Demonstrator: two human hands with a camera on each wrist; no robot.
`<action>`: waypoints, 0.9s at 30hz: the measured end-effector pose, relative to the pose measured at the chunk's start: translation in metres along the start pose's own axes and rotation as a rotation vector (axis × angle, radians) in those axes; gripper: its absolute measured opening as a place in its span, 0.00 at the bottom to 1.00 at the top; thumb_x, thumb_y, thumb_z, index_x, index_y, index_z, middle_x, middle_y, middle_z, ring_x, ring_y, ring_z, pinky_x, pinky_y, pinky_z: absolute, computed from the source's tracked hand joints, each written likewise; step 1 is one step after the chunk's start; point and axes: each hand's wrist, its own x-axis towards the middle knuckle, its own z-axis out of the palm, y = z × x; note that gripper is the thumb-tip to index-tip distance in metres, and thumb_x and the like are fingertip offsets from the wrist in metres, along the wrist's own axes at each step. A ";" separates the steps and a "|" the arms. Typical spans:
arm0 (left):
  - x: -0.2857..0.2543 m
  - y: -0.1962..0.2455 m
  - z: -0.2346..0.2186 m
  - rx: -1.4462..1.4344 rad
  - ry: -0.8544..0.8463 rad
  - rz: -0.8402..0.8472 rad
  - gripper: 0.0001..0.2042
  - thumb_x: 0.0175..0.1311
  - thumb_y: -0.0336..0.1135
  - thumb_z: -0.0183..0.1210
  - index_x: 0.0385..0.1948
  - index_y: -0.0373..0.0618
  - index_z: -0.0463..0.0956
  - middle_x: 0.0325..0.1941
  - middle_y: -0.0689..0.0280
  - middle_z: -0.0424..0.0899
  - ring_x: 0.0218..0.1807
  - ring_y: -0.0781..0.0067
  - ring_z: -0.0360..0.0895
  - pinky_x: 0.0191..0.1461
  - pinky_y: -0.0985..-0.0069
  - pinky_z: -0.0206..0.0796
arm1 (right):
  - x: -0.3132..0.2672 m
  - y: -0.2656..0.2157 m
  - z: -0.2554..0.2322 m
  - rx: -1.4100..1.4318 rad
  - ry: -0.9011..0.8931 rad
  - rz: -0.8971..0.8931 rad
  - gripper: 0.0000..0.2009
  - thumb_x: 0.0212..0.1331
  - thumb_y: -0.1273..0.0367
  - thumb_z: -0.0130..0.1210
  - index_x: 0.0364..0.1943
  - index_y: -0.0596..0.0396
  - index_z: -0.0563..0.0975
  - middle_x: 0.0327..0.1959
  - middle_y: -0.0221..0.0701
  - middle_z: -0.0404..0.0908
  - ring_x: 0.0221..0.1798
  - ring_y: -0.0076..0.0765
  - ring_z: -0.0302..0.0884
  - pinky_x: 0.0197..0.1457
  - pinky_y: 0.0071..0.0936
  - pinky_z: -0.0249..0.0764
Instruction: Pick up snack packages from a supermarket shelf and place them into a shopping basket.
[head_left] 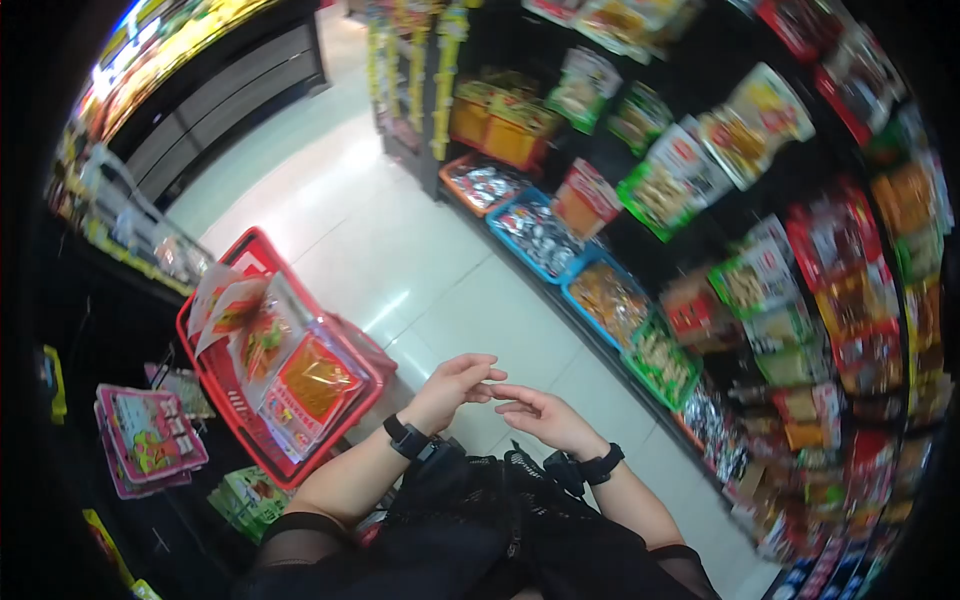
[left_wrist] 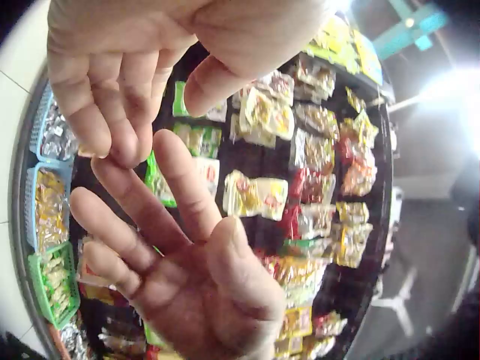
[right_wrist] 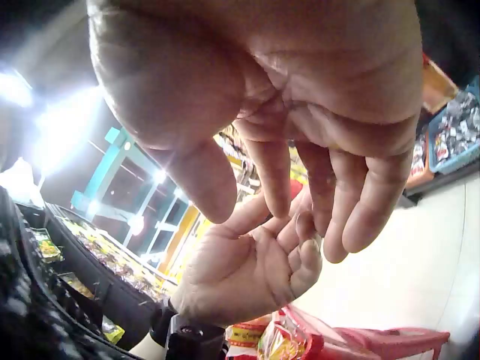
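Observation:
My left hand [head_left: 455, 392] and right hand [head_left: 548, 416] meet in front of my body, above the aisle floor, with fingertips together or overlapping. Neither holds anything. In the left wrist view, the left hand [left_wrist: 120, 52] comes down from the top with loosely bent fingers, and the right hand [left_wrist: 206, 296] faces it palm up, fingers spread. The right wrist view has the right hand [right_wrist: 300, 97] on top, its fingers pointing down over the left palm [right_wrist: 247, 270]. Nearest to the left arm is a red shopping basket [head_left: 222, 400] holding several flat packets [head_left: 318, 380].
To the right stands a dark shelf with hanging snack bags [head_left: 668, 185]. Along its foot run blue and green trays of wrapped snacks [head_left: 540, 235]. Pink packs [head_left: 150, 430] hang at the left. Pale tiled floor [head_left: 440, 270] lies between, with a lit display case [head_left: 215, 100] farther off.

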 end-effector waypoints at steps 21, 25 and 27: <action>0.064 -0.246 0.518 1.040 -1.041 0.000 0.12 0.64 0.32 0.49 0.47 0.38 0.70 0.37 0.63 0.80 0.38 0.77 0.78 0.40 0.80 0.69 | -0.459 0.161 -0.133 0.316 1.114 -0.335 0.20 0.63 0.65 0.46 0.56 0.63 0.64 0.48 0.33 0.73 0.51 0.27 0.71 0.53 0.26 0.67; 0.083 -0.313 0.602 1.145 -1.251 0.203 0.12 0.64 0.34 0.48 0.45 0.39 0.71 0.34 0.60 0.81 0.35 0.71 0.79 0.39 0.77 0.69 | -0.533 0.199 -0.175 0.503 1.281 -0.305 0.18 0.65 0.60 0.44 0.49 0.61 0.72 0.41 0.30 0.76 0.44 0.24 0.72 0.50 0.23 0.67; 0.098 -0.341 0.648 1.175 -1.352 0.378 0.12 0.63 0.34 0.47 0.44 0.40 0.72 0.34 0.58 0.81 0.34 0.64 0.79 0.39 0.74 0.69 | -0.568 0.213 -0.203 0.521 1.353 -0.276 0.17 0.64 0.60 0.45 0.47 0.60 0.73 0.40 0.30 0.76 0.43 0.23 0.72 0.50 0.24 0.67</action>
